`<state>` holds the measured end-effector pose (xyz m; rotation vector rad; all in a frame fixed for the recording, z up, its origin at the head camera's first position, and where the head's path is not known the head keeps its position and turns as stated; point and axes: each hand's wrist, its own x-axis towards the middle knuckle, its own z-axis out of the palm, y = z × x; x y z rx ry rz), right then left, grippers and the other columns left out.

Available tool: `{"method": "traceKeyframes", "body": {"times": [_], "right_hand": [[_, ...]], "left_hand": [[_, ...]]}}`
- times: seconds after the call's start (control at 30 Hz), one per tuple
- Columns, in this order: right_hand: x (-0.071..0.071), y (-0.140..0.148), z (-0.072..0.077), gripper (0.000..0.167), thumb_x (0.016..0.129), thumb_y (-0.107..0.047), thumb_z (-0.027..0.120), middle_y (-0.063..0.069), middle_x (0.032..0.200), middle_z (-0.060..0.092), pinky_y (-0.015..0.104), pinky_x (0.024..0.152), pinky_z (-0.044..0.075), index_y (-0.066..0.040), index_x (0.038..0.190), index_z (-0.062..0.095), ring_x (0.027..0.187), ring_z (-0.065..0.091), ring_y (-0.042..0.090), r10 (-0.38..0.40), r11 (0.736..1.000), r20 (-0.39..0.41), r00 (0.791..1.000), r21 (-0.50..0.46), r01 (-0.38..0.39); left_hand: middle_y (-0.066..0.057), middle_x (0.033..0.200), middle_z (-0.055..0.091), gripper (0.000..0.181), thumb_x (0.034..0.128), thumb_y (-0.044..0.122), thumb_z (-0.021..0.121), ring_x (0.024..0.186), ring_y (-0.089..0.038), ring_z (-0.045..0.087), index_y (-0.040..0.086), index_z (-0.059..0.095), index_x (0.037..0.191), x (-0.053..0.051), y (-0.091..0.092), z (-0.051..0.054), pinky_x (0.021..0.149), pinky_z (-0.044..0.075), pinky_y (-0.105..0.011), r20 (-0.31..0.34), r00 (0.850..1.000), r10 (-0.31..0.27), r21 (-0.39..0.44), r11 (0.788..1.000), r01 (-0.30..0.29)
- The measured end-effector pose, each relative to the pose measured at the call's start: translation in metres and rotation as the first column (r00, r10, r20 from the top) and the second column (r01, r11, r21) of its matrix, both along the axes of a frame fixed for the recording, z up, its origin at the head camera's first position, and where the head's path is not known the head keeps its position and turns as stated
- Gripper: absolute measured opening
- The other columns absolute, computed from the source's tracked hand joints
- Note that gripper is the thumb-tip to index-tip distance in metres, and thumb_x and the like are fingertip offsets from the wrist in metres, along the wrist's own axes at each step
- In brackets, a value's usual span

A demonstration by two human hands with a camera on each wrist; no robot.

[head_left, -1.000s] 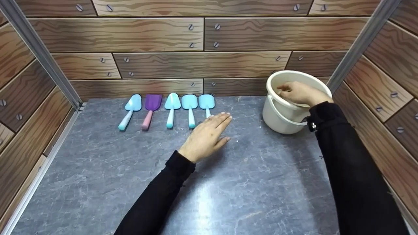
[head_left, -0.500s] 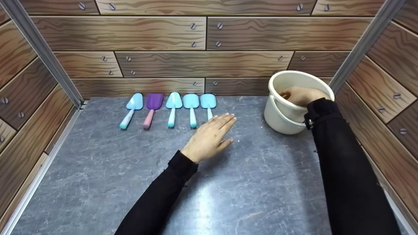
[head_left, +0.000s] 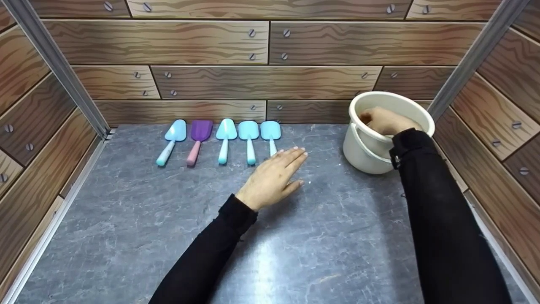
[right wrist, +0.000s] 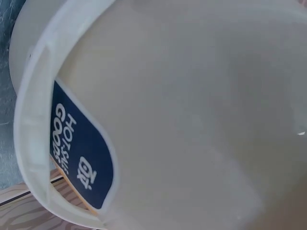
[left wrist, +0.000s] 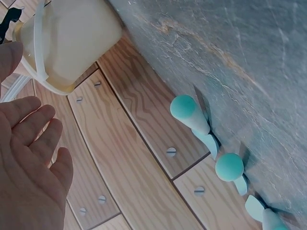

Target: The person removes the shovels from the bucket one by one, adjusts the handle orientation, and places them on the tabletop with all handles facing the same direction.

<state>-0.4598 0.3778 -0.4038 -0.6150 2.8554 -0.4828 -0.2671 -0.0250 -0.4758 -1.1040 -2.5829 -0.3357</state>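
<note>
A cream-coloured bucket [head_left: 365, 154] stands at the back right. My right hand [head_left: 388, 121] reaches over its rim into it, with the knuckles bent and the fingertips hidden. The right wrist view shows the bucket's pale inner wall [right wrist: 182, 96] and a dark blue label [right wrist: 84, 148], but not what the fingers touch. My left hand [head_left: 272, 179] is held out straight-fingered above the table, holding nothing. Just past it lies the rightmost light blue scoop [head_left: 270, 131], whose handle it partly covers in the head view. That palm [left wrist: 33, 182] also shows in the left wrist view.
Several more scoops lie in a row along the back, among them a purple scoop [head_left: 201, 130] with a pink handle and a light blue scoop [head_left: 176, 131] at the left end. Wood-patterned walls [head_left: 211, 42] enclose the grey marbled table [head_left: 139, 219].
My right hand has gone down deeper into the bucket from just above the rim. The left hand keeps its place over the table; the head view has shifted slightly.
</note>
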Motion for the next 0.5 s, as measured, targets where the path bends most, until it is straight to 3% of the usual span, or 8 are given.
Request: {"method": "traceKeyframes", "body": {"times": [0.03, 0.1, 0.13, 0.27, 0.4, 0.5], "right_hand": [[-0.008, 0.005, -0.006, 0.024, 0.107, -0.024, 0.074, 0.005, 0.114, 0.083, 0.027, 0.085, 0.053, -0.011, 0.124, 0.085, 0.095, 0.066, 0.018, 0.006, 1.000, -0.003, 1.000, -0.001, -0.006], [-0.004, 0.004, -0.002, 0.021, 0.106, -0.022, 0.075, 0.006, 0.109, 0.082, 0.028, 0.082, 0.053, -0.010, 0.120, 0.085, 0.092, 0.066, 0.021, 0.024, 0.999, 0.015, 1.000, -0.033, -0.023], [-0.009, 0.008, -0.007, 0.018, 0.104, -0.022, 0.076, 0.002, 0.104, 0.081, 0.025, 0.078, 0.051, -0.012, 0.116, 0.085, 0.089, 0.064, 0.018, 0.032, 0.998, 0.002, 0.999, -0.045, -0.032], [0.008, 0.003, 0.004, 0.013, 0.101, -0.019, 0.078, 0.003, 0.097, 0.079, 0.026, 0.075, 0.050, -0.010, 0.109, 0.085, 0.085, 0.063, 0.021, 0.073, 0.990, -0.007, 0.997, -0.124, -0.073], [0.009, -0.001, 0.004, 0.011, 0.099, -0.018, 0.076, 0.002, 0.089, 0.076, 0.027, 0.071, 0.046, -0.010, 0.102, 0.083, 0.079, 0.060, 0.022, 0.046, 0.993, -0.060, 0.997, -0.109, -0.053], [0.019, -0.008, 0.014, 0.013, 0.098, -0.018, 0.074, 0.005, 0.088, 0.076, 0.030, 0.071, 0.047, -0.007, 0.100, 0.082, 0.079, 0.061, 0.024, 0.021, 0.995, -0.060, 0.998, -0.094, -0.026]], "left_hand": [[-0.014, 0.187, 0.048, 0.073, 0.1217, 0.043, 0.065, 0.176, -0.033, 0.047, 0.006, 0.042, 0.181, 0.000, 0.000, 0.000, 0.147, 0.039, -0.055, 0.001, 1.000, 0.001, -0.003, 1.000, -0.001], [-0.014, 0.188, 0.047, 0.074, 0.1222, 0.044, 0.063, 0.176, -0.033, 0.046, 0.006, 0.041, 0.182, 0.000, 0.000, 0.001, 0.148, 0.037, -0.054, 0.004, 1.000, 0.005, -0.007, 1.000, -0.005], [-0.014, 0.188, 0.047, 0.074, 0.1225, 0.045, 0.062, 0.176, -0.033, 0.046, 0.006, 0.041, 0.182, 0.000, 0.000, 0.001, 0.148, 0.037, -0.053, 0.004, 1.000, 0.005, -0.008, 1.000, -0.005], [-0.015, 0.188, 0.047, 0.073, 0.1231, 0.046, 0.060, 0.176, -0.034, 0.047, 0.006, 0.041, 0.182, -0.001, 0.000, 0.001, 0.148, 0.037, -0.054, 0.003, 1.000, 0.004, -0.008, 1.000, -0.004], [-0.015, 0.188, 0.046, 0.073, 0.1231, 0.045, 0.061, 0.176, -0.035, 0.047, 0.005, 0.042, 0.181, -0.002, -0.001, 0.001, 0.148, 0.038, -0.053, 0.004, 1.000, 0.003, -0.004, 1.000, -0.003], [-0.015, 0.189, 0.045, 0.073, 0.1232, 0.045, 0.060, 0.177, -0.034, 0.045, 0.005, 0.041, 0.181, -0.002, 0.000, 0.001, 0.149, 0.035, -0.051, 0.019, 1.000, 0.002, -0.002, 1.000, -0.002]]}}
